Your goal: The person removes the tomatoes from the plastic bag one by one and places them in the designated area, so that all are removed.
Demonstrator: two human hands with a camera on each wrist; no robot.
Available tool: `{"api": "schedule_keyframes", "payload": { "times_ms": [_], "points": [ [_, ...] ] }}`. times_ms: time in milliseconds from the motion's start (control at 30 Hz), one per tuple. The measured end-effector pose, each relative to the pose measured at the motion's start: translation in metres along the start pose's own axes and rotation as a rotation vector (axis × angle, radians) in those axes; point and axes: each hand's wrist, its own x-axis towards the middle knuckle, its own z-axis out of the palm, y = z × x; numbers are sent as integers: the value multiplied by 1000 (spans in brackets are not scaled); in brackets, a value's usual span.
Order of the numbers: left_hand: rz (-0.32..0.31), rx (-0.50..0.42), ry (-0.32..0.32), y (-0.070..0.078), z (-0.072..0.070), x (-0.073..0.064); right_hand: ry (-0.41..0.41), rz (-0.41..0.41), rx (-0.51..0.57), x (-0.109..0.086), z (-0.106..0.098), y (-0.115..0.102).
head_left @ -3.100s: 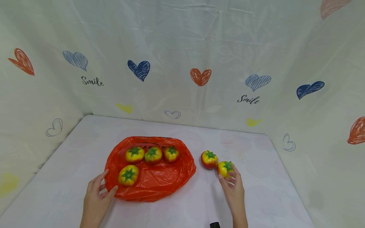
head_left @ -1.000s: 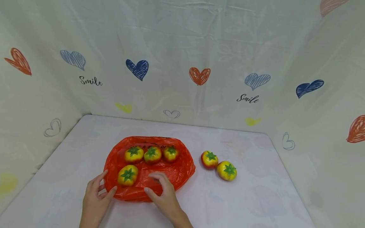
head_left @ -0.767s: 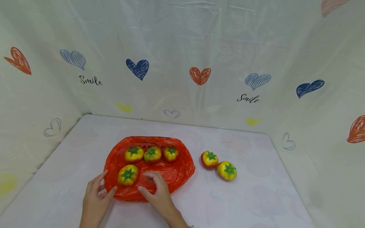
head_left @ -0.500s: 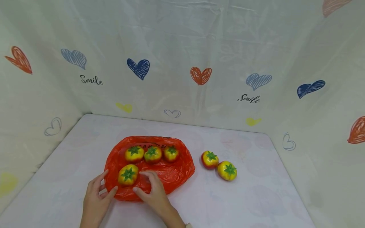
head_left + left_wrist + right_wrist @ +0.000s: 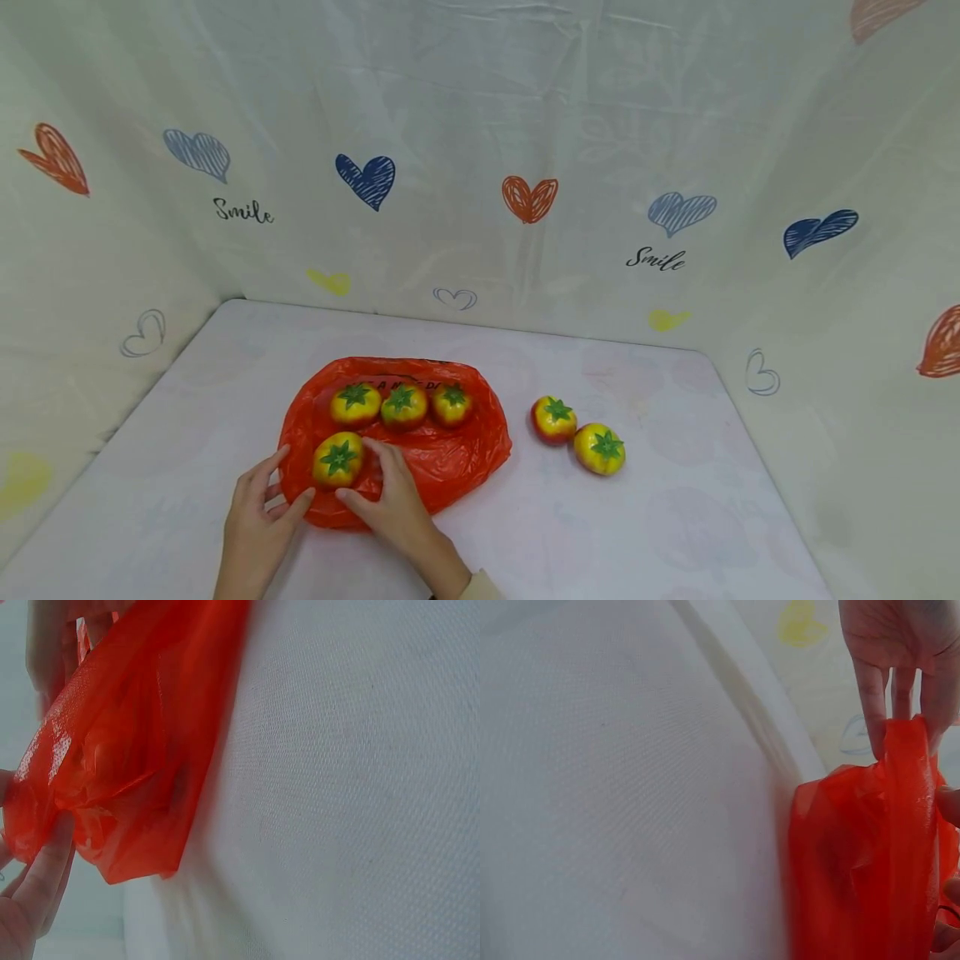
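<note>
A red plastic bag (image 5: 450,471) lies spread on the table, its mouth facing up and black lettering inside the far side. Several yellow-red tomatoes with green star-shaped tops are in it: three in a row at the back, and one tomato (image 5: 337,460) at the near left. At the left rim, my left hand (image 5: 258,517) holds the bag's edge between thumb and fingers. My right hand (image 5: 397,508) reaches over the near rim, thumb and index finger spread beside that near tomato. Whether the fingertips touch it I cannot tell. Both wrist views show mainly the bag's outside (image 5: 150,750).
Right of the bag, a tomato (image 5: 553,419) and another tomato (image 5: 599,449) lie on the white table (image 5: 660,533), side by side. A pale curtain (image 5: 480,100) with printed hearts hangs around the table's back and sides.
My right hand left the outer tomato on the right, crossed over the bag and moved left to the near-left tomato. My left hand stays at the rim; the tomatoes remain in place.
</note>
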Motion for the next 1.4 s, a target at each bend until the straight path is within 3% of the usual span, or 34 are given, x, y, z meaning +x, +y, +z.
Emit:
{"api": "schedule_keyframes", "payload": {
  "times_ms": [500,1400],
  "points": [
    [-6,5,-2,2,0,0,40,76,-70,14,8,7],
    [0,12,-26,-1,-2,1,-2,181,-174,27,7,-1]
  ]
}}
